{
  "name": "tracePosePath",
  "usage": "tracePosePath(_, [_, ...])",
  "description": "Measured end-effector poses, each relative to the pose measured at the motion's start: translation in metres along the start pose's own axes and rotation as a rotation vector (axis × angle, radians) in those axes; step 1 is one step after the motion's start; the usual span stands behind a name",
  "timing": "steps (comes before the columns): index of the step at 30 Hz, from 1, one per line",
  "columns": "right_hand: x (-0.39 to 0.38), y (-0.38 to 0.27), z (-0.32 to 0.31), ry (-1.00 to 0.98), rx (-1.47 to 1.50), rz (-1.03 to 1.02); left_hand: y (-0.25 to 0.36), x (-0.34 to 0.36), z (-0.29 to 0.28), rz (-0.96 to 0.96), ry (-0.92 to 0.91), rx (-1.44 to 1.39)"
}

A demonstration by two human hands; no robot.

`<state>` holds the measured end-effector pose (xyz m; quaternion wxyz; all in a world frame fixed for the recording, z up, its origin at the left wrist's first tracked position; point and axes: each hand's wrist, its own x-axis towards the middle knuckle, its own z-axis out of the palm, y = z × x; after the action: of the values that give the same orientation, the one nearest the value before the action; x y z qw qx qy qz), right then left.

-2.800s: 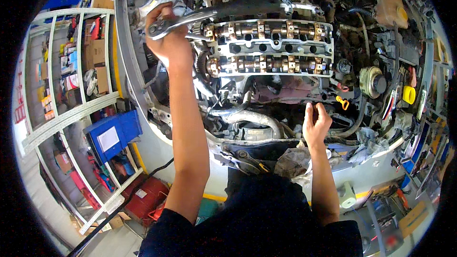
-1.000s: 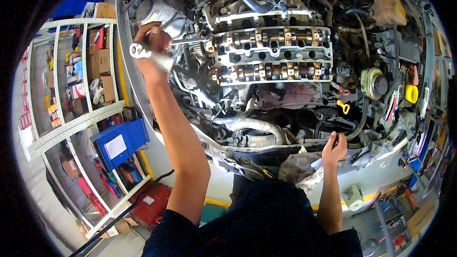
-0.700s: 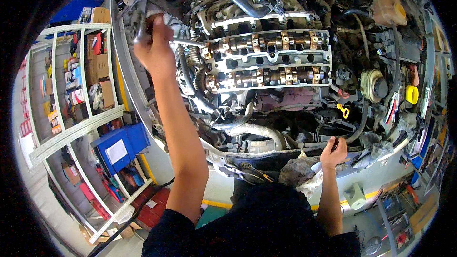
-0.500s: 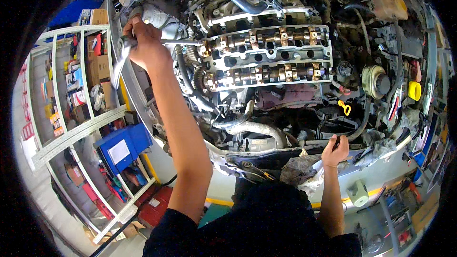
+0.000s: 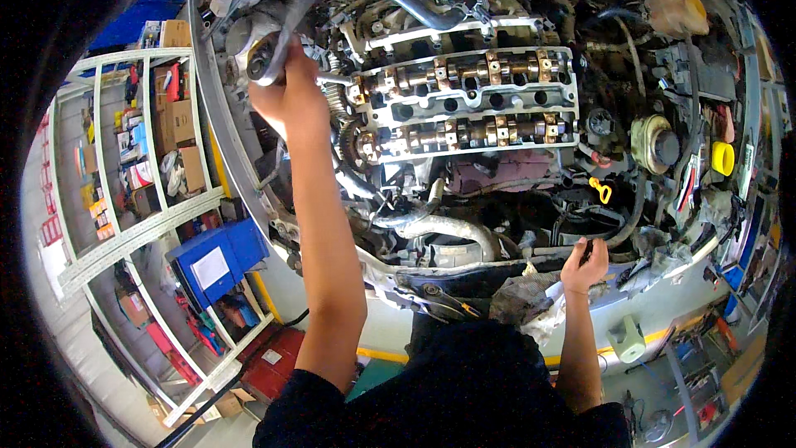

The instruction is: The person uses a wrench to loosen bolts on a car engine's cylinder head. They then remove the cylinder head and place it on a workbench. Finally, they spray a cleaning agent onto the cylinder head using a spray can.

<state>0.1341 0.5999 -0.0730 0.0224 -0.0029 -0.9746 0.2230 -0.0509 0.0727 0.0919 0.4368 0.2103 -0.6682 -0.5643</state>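
My left hand is closed around the head of a ratchet wrench at the left end of the engine. The ratchet's handle, smeared by motion, points up and away. From my fist a metal extension bar runs right to the end of the far camshaft; its tip is hard to make out. The near camshaft lies parallel in the uncovered cylinder head. My right hand rests by the bay's front edge with curled fingers; a small dark patch shows between them.
A yellow dipstick handle sticks up right of the engine. Grey rags and pliers lie along the front edge. A pale hose crosses before the engine. Metal shelving with boxes stands at left.
The ratchet handle has swung from pointing down-left to pointing up and away. My left hand has shifted right and slightly down. My right hand has hardly moved.
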Motion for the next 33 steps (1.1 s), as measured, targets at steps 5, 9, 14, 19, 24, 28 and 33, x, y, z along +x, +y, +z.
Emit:
tracePosePath(5, [0.013, -0.015, 0.001, 0.186, 0.045, -0.138, -0.004, 0.015, 0.001, -0.037, 0.113, -0.069])
tracePosePath(9, [-0.002, 0.005, 0.002, 0.014, -0.011, -0.022, -0.001, -0.009, -0.008, 0.015, -0.027, -0.055])
tracePosePath(14, [0.01, -0.015, 0.002, 0.14, 0.057, -0.083, -0.011, 0.009, -0.002, 0.037, 0.096, -0.133])
tracePosePath(19, [0.014, -0.017, -0.002, 0.092, 0.043, -0.091, -0.008, 0.009, -0.004, 0.051, 0.126, 0.066])
tracePosePath(24, [0.003, -0.009, -0.003, 0.032, 0.007, -0.017, 0.002, 0.007, -0.011, -0.027, 0.058, -0.033])
tracePosePath(28, [0.018, -0.023, -0.004, 0.123, 0.063, -0.126, -0.002, 0.009, 0.008, 0.096, 0.051, 0.018])
tracePosePath(33, [0.013, -0.013, 0.002, 0.174, -0.018, -0.136, 0.007, 0.001, -0.008, 0.082, 0.052, 0.062])
